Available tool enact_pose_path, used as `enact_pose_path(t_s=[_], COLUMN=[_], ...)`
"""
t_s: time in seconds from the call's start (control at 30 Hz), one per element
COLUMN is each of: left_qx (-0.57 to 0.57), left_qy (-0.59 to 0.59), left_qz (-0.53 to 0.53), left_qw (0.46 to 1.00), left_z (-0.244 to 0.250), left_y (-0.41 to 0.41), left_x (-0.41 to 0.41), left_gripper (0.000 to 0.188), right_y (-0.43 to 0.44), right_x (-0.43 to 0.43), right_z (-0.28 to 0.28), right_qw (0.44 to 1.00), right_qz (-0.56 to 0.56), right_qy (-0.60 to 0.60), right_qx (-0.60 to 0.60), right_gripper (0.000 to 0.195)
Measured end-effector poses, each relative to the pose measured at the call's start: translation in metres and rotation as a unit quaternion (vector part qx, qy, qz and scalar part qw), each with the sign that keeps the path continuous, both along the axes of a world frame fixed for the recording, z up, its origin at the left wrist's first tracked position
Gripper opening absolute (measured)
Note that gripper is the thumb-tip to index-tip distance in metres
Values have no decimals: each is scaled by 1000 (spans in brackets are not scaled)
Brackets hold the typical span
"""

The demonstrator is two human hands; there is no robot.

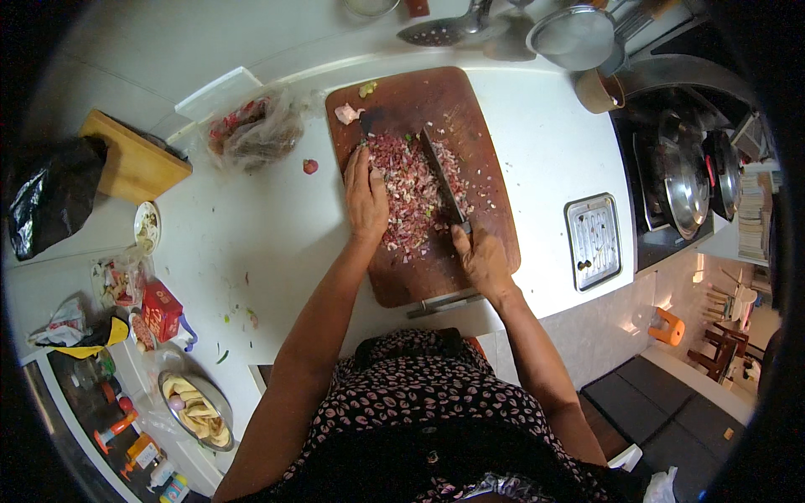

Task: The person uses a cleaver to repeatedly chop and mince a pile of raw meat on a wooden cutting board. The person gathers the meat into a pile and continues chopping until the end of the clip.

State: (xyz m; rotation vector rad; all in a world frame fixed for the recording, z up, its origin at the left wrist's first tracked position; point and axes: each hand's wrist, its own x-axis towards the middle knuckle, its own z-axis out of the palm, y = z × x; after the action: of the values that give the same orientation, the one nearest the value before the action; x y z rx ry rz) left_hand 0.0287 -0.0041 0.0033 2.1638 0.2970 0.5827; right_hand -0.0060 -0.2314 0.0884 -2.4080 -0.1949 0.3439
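Observation:
Finely chopped red onion or shallot (405,188), with bits of green among it, is spread over a brown wooden cutting board (434,94). My right hand (484,258) grips the handle of a kitchen knife (443,182), whose blade lies along the right part of the pile. My left hand (366,198) rests at the pile's left edge, fingers extended and pointing up the board; whether anything is beneath it is hidden. Near the board's top left corner lie a pale pinkish lump (348,114) and a small yellow-green piece (368,89).
A small shallot (310,166) and a clear plastic bag (270,138) lie left of the board. Farther left are a red box (161,311) and a metal bowl (220,402) of pale pieces. At right are a metal tray (594,242) and a lidded wok (682,182) on the stove.

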Motion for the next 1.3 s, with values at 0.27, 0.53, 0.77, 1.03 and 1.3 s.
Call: enact_pose_path(t_s=[0.27,0.53,0.77,1.03,1.3], left_qx=[17,-1,-8,0,3], left_qy=[10,16,22,16,10], left_qz=[10,4,-4,-3,-2], left_qw=[1000,1000,1000,1000,1000], left_z=[0,2,0,-1,-1], left_y=[6,5,2,5,6], left_x=[-3,0,-3,-1,1], left_gripper=[48,49,50,50,49], right_y=[27,44,42,31,22], right_x=[-11,-4,-6,-7,-1], right_z=[69,27,42,60,41], right_qw=[993,996,996,994,991], right_qz=[-4,36,4,-1,-14], right_qy=[71,81,82,86,115], right_qx=[97,11,45,74,62], right_gripper=[38,39,40,41,39])
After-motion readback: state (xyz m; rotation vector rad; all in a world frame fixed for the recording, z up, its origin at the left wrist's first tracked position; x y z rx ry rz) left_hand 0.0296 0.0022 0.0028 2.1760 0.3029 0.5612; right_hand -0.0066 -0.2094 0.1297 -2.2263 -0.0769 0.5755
